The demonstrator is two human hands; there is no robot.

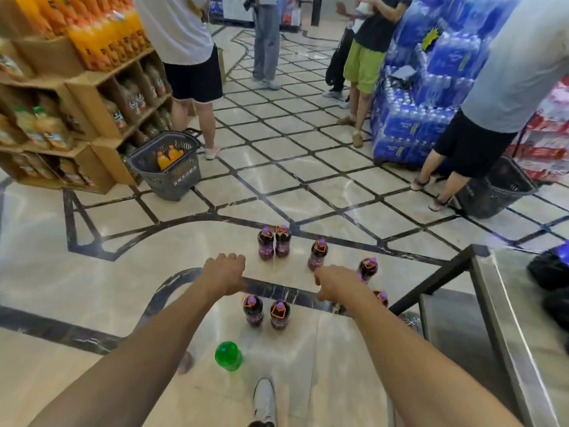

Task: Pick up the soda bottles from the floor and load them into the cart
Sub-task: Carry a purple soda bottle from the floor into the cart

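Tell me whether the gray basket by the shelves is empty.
Not empty: two orange bottles stand inside the gray basket.

Reaching with left grip [226, 274] and right grip [334, 285], fingers hidden, over upright purple-capped soda bottles [280, 317] on floor [92, 272] beside steel cart [489, 285].

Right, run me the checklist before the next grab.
1. Left hand free: ok, it holds nothing.
2. Right hand free: cannot tell, its fingers are hidden, and a cap shows just behind it.
3. Bottles upright: ok, all that show are standing.
4. Cart close: ok, it is just right of the bottles.
5. Footing: not ok, the green bottle stands right by the shoe and could likely get kicked.
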